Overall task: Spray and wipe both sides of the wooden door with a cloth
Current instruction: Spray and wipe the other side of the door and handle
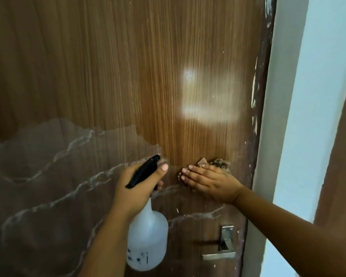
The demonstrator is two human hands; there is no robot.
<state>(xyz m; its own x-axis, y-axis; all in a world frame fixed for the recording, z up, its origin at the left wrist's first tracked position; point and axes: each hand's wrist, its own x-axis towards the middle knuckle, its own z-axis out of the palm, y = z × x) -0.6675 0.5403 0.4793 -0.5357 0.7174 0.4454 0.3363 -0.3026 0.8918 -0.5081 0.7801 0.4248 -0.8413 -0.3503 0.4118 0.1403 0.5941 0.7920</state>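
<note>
The wooden door (128, 66) fills the view, brown with vertical grain and a bright glare patch near its right side. My left hand (136, 188) grips the neck of a white spray bottle (147, 240) with a black trigger head, its nozzle pointing up and right at the door. My right hand (210, 181) presses flat, fingers straight, on a patterned brown cloth (218, 163) against the door just right of the nozzle. Most of the cloth is hidden under my hand.
A metal lever handle (222, 254) sits low on the door below my right hand. The door's worn right edge (258, 116) has white paint flecks. A pale wall (308, 116) stands to the right. The door's lower left looks duller, crossed by whitish streaks.
</note>
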